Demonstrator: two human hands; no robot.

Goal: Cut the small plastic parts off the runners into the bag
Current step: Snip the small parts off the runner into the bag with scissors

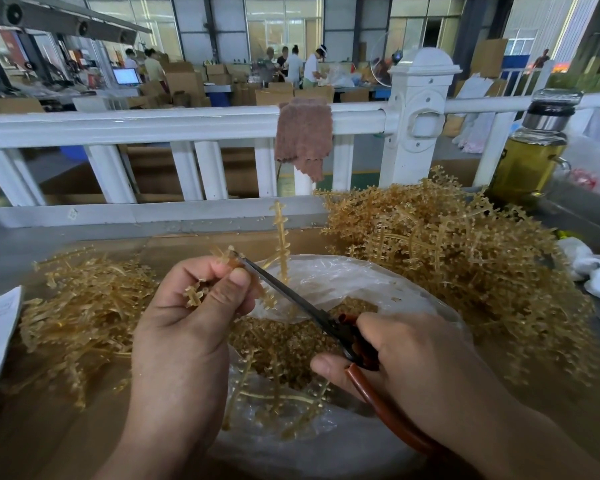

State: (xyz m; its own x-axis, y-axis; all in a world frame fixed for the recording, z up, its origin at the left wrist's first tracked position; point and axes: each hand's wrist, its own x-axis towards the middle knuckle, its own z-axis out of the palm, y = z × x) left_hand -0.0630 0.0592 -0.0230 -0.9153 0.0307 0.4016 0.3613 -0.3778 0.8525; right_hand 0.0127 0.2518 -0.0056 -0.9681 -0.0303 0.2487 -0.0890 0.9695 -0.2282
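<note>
1. Step in hand, as we judged it: snipping parts from the amber translucent plastic runner [282, 237] over the clear crinkled plastic bag [354, 271].
2. For a clean cut, we judged the tips should bite close to each part's stem. The runner should sit above the bag mouth and the thumb stay off the edge.
3. Left hand [187, 327]: fingers curled, pinching the runner's upper end between thumb and fingertips.
4. Right hand [413, 358]: wrapped round the red-brown handles of the black-bladed scissors [291, 296]. The blades looked almost together, tips at the runner beside the left thumb.
5. Small amber cut parts [284, 344] lay heaped inside the bag.
</note>
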